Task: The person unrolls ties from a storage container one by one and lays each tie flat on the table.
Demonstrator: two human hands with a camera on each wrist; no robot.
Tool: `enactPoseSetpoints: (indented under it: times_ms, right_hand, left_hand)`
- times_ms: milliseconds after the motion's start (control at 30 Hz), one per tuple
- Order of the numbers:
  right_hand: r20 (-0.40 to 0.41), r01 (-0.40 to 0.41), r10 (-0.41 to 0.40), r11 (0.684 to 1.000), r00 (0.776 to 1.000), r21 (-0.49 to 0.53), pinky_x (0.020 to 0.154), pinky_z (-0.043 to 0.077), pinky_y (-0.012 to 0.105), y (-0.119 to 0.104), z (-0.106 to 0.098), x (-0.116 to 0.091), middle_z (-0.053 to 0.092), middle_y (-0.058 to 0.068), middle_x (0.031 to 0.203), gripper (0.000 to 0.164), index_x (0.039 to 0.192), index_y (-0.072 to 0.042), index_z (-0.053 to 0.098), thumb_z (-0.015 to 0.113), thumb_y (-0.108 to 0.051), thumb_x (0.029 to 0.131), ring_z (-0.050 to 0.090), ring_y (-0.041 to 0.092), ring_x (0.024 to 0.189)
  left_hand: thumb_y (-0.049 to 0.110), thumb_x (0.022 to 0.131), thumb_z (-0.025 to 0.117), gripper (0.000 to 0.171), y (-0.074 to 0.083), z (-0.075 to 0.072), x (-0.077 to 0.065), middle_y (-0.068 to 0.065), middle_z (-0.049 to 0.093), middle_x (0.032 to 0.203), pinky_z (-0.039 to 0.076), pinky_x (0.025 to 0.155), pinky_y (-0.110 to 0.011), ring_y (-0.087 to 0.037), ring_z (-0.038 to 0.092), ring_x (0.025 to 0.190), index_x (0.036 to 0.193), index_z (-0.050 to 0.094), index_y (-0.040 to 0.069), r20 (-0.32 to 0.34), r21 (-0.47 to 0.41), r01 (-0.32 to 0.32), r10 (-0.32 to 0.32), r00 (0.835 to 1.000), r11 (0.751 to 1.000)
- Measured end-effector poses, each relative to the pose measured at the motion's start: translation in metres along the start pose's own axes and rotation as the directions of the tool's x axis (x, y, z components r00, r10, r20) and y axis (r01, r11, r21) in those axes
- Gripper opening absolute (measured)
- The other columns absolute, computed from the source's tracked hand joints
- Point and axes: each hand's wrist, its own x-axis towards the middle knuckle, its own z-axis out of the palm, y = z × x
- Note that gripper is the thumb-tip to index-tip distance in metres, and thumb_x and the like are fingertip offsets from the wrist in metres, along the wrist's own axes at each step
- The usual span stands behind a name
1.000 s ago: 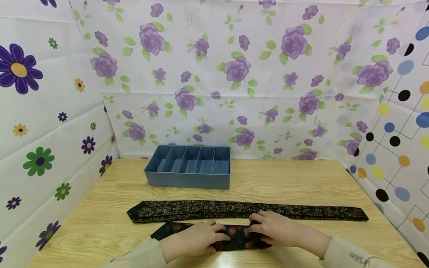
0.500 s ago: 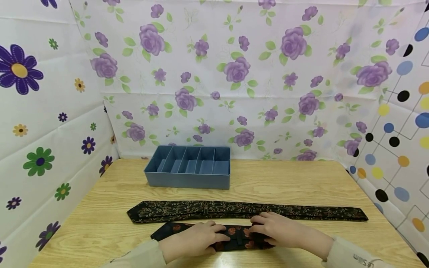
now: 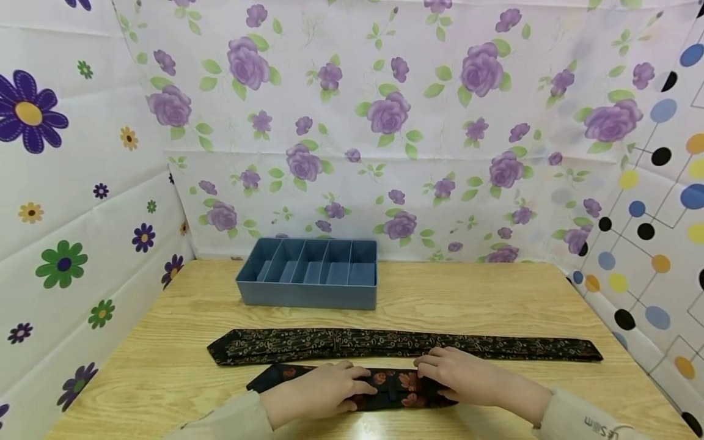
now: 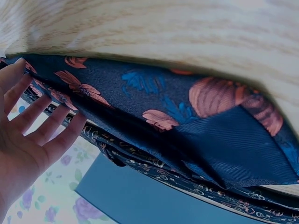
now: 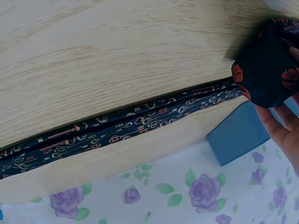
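Observation:
A dark necktie with orange flowers lies near the table's front, its pointed wide end to the left. My left hand rests on it, fingers lightly spread; in the left wrist view, the fingertips touch the tie's edge beside its back seam. My right hand grips the gathered, folded-over right end, which appears as a rounded dark bundle in the right wrist view. Just behind lies a second black necktie with a key pattern, stretched out flat from left to right.
A blue-grey box with several compartments stands at the back left of the wooden table. Patterned cloth with purple roses hangs behind the table, and other patterned sheets hang at both sides.
My right hand has shifted slightly right with the gathered end, so more of the floral necktie shows between my hands. My left hand has stayed in place.

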Motion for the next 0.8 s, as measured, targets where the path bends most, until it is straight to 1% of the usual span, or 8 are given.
enactPoseSetpoints:
  times_ms: [133, 267, 367, 467, 533, 667, 800]
  right_hand:
    - [-0.056, 0.033, -0.033, 0.999, 0.998, 0.006, 0.075, 0.053, 0.027, 0.003, 0.0, -0.003, 0.062, 0.003, 0.117, 0.041, 0.111, -0.02, 0.065, 0.08, -0.019, 0.074, 0.059, 0.016, 0.095]
    - [-0.073, 0.04, -0.039, 0.999, 0.997, 0.011, 0.07, 0.052, 0.026, 0.004, 0.0, -0.007, 0.059, 0.004, 0.117, 0.04, 0.11, -0.02, 0.065, 0.081, -0.018, 0.073, 0.058, 0.016, 0.092]
    - [-0.071, 0.04, -0.04, 0.999, 0.997, -0.006, 0.071, 0.053, 0.026, 0.004, 0.001, -0.008, 0.06, 0.005, 0.118, 0.038, 0.107, -0.019, 0.063, 0.081, -0.018, 0.073, 0.058, 0.017, 0.093]
    - [-0.066, 0.041, -0.042, 0.999, 0.997, -0.015, 0.076, 0.053, 0.026, 0.005, 0.001, -0.01, 0.061, 0.005, 0.118, 0.039, 0.106, -0.018, 0.061, 0.081, -0.018, 0.073, 0.06, 0.018, 0.096]
    - [-0.067, 0.043, -0.044, 0.999, 0.997, -0.017, 0.076, 0.054, 0.026, 0.005, 0.002, -0.011, 0.062, 0.004, 0.117, 0.04, 0.106, -0.017, 0.06, 0.082, -0.018, 0.072, 0.06, 0.017, 0.097]
    - [-0.083, 0.047, -0.047, 0.999, 0.995, -0.006, 0.073, 0.053, 0.025, 0.006, 0.004, -0.013, 0.06, 0.003, 0.114, 0.042, 0.108, -0.019, 0.062, 0.082, -0.016, 0.071, 0.059, 0.016, 0.093]
    - [-0.079, 0.033, -0.032, 0.999, 0.996, 0.008, 0.071, 0.053, 0.026, 0.007, 0.004, -0.015, 0.058, 0.005, 0.116, 0.039, 0.106, -0.021, 0.064, 0.081, -0.015, 0.072, 0.059, 0.016, 0.092]
  left_hand:
    - [0.032, 0.09, 0.063, 0.042, 0.0, -0.001, 0.0, 0.004, 0.051, 0.136, 0.054, 0.079, -0.023, -0.017, 0.055, 0.116, 0.131, 0.054, 0.032, -0.014, 0.003, -0.008, 0.008, 1.0, 1.0]
    - [0.03, 0.088, 0.065, 0.043, -0.001, 0.0, 0.001, 0.003, 0.053, 0.134, 0.054, 0.079, -0.022, -0.017, 0.055, 0.116, 0.13, 0.055, 0.031, -0.03, -0.01, -0.018, 0.017, 0.999, 1.0]
    - [0.03, 0.088, 0.065, 0.042, -0.001, 0.001, 0.001, 0.003, 0.053, 0.133, 0.053, 0.08, -0.022, -0.016, 0.055, 0.115, 0.129, 0.056, 0.03, -0.036, 0.0, -0.027, 0.027, 0.999, 1.0]
    - [0.03, 0.088, 0.065, 0.042, -0.002, 0.002, 0.002, 0.003, 0.053, 0.133, 0.053, 0.08, -0.021, -0.016, 0.056, 0.115, 0.129, 0.056, 0.03, -0.038, 0.011, -0.035, 0.035, 0.999, 0.999]
    - [0.03, 0.088, 0.065, 0.042, -0.002, 0.002, 0.002, 0.003, 0.053, 0.133, 0.053, 0.08, -0.022, -0.016, 0.056, 0.115, 0.129, 0.056, 0.03, -0.038, 0.012, -0.036, 0.037, 0.999, 0.999]
    - [0.029, 0.087, 0.066, 0.043, -0.002, 0.003, 0.003, 0.002, 0.053, 0.132, 0.053, 0.082, -0.023, -0.017, 0.055, 0.115, 0.129, 0.056, 0.029, -0.041, -0.01, -0.034, 0.034, 0.999, 0.999]
    - [0.027, 0.086, 0.067, 0.043, -0.002, 0.002, 0.002, 0.002, 0.054, 0.131, 0.053, 0.084, -0.023, -0.017, 0.055, 0.116, 0.127, 0.057, 0.028, -0.046, -0.065, -0.021, 0.018, 0.999, 0.998]
